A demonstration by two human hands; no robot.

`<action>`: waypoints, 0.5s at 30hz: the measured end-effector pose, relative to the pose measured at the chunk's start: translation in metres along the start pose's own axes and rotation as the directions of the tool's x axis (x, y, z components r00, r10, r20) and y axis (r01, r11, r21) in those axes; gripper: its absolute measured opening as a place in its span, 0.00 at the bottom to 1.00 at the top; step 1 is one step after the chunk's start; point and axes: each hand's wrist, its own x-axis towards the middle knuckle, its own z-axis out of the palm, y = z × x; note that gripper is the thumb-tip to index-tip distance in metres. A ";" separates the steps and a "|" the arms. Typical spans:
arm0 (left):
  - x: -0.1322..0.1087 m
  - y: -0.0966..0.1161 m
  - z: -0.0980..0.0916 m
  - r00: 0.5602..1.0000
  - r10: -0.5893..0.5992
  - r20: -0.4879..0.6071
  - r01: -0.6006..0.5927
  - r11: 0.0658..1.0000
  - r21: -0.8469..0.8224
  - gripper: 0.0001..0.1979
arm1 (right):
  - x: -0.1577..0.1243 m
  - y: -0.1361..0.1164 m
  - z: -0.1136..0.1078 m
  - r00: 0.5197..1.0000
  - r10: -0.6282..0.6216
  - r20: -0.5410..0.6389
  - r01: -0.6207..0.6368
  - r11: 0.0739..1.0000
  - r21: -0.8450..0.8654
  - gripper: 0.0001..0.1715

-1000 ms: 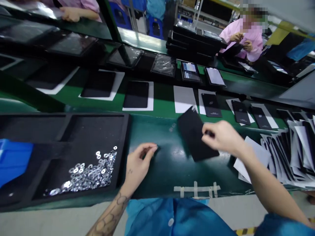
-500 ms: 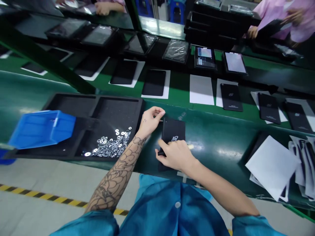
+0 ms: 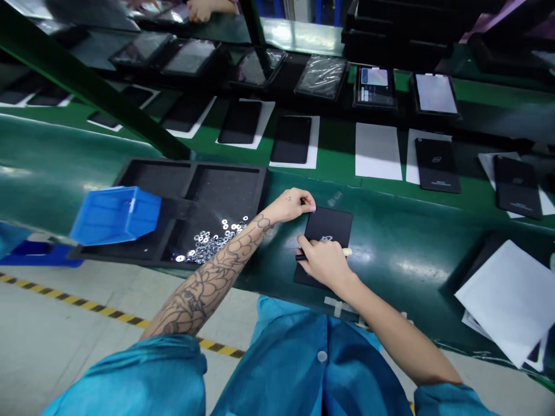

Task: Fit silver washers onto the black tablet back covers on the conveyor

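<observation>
Panel (image 3: 328, 226) under both hands (image 3: 291, 205) (image 3: 323, 263)

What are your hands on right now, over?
Left hand at the upper edge of a black panel. Right hand on it, gripping a slim dark stick. Washers in a foam tray beside the left forearm.

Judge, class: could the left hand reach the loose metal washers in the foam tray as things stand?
Probably yes: the left hand rests beside the foam tray, and the metal washers lie close, nothing between.
</observation>
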 end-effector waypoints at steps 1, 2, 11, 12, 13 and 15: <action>0.004 0.000 -0.001 1.000 -0.001 0.019 0.000 1.000 0.030 0.06 | 0.000 0.000 0.000 1.000 0.001 0.005 -0.001 1.000 0.003 0.18; 0.006 0.000 -0.002 0.999 -0.003 0.032 0.001 0.998 0.059 0.05 | 0.000 0.000 0.000 1.000 0.003 0.012 -0.003 1.000 0.008 0.19; 0.029 0.006 -0.007 0.994 -0.046 0.097 0.024 0.976 0.216 0.03 | -0.002 0.002 0.001 1.000 -0.016 0.012 0.015 0.999 0.028 0.21; 0.032 0.007 -0.008 0.992 -0.053 0.117 0.026 0.974 0.226 0.04 | -0.003 0.002 0.002 1.000 -0.019 0.008 0.019 0.999 0.029 0.21; 0.035 0.008 -0.009 0.988 -0.058 0.142 0.024 0.972 0.232 0.04 | -0.003 0.002 0.002 1.000 -0.022 0.007 0.022 0.999 0.029 0.22; 0.041 0.010 -0.012 0.980 -0.060 0.188 0.013 0.971 0.238 0.06 | -0.003 0.003 0.003 1.000 -0.025 0.005 0.025 0.999 0.032 0.22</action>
